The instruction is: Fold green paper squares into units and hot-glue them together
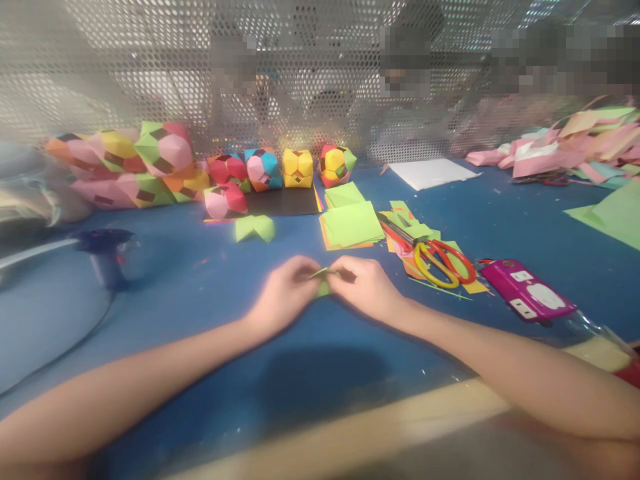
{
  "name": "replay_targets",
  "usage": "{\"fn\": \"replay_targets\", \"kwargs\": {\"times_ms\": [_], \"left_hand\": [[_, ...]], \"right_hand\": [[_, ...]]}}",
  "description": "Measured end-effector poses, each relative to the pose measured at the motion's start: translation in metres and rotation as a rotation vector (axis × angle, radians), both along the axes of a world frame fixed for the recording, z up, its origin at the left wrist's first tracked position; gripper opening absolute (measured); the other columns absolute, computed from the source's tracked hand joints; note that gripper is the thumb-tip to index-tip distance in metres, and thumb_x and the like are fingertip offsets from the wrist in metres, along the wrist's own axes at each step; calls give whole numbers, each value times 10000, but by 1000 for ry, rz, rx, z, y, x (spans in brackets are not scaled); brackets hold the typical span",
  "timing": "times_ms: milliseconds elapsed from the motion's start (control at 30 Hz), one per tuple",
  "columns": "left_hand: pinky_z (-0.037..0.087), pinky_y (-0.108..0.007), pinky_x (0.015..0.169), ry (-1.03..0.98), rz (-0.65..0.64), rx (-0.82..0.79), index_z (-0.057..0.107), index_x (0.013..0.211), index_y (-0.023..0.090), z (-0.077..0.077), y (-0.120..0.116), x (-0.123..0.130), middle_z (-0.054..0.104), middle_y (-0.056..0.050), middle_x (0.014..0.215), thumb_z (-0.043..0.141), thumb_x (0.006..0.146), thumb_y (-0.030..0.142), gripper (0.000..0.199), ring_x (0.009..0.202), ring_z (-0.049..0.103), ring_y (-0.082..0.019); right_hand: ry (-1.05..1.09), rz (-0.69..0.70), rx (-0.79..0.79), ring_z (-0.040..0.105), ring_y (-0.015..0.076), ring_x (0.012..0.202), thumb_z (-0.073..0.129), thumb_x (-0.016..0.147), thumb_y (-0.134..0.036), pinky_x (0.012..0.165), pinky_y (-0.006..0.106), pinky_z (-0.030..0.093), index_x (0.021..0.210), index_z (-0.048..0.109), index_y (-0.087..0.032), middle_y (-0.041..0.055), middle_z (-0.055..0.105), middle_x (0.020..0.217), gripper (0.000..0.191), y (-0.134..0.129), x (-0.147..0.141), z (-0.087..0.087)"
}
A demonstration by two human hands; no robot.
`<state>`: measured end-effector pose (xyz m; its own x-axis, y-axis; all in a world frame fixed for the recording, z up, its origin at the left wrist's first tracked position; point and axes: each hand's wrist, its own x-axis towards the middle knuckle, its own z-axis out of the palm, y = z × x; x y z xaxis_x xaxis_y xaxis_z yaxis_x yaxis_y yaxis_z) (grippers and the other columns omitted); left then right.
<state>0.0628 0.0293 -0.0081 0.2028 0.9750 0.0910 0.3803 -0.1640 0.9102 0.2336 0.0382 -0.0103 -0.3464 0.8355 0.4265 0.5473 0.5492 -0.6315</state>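
A blue table [210,273] is spreading under the fingers [307,272], a perforated screen [345,117] rising far beyond them. The left hand [291,287] and right hand [365,287] are pinching a small green paper [324,289] between them. Sheets [350,224] are lying just beyond the fingers, before the paper balls [263,169]; scissors [419,249] are resting rightward.

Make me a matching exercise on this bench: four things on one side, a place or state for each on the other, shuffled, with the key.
Column 1
1. Scissors
2. White sheet
3. Purple box
4. Left hand

Column 2
A. Pinching green paper
B. Marked with white patches
C. Lying on paper scraps
D. Flat, near the mesh

Pairs: 1-C, 2-D, 3-B, 4-A
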Motion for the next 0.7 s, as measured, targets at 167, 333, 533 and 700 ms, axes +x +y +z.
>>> {"fn": "replay_targets", "kwargs": {"times_ms": [167,333,533,700], "left_hand": [[442,-241,632,6,75,18,578,771,166,-2,3,-2,618,-4,756,555,739,214,62,692,558,-128],[442,-245,653,-50,77,-8,586,791,164,-2,4,-3,620,-9,770,582,753,273,116,711,566,-133],[439,-256,702,-49,16,-31,626,859,170,1,2,-1,635,-25,836,537,809,390,243,782,560,-148],[434,-256,649,-21,12,-55,615,818,159,-1,4,-2,601,-20,756,503,823,433,297,721,524,-148]], "right_hand": [[8,5,-7,525,115,581,628,757,-271,577,229,413,835,600,-166,7,616,677,133,-4,-3,3],[20,11,-46,537,114,577,551,819,-243,566,227,406,763,600,-165,19,642,685,107,-1,-2,1],[2,36,-1,558,116,608,545,845,-225,587,221,409,793,614,-162,18,652,701,107,1,0,-2],[-75,30,111,573,131,654,546,850,-235,641,241,417,811,610,-172,29,661,740,98,0,1,-4]]}}
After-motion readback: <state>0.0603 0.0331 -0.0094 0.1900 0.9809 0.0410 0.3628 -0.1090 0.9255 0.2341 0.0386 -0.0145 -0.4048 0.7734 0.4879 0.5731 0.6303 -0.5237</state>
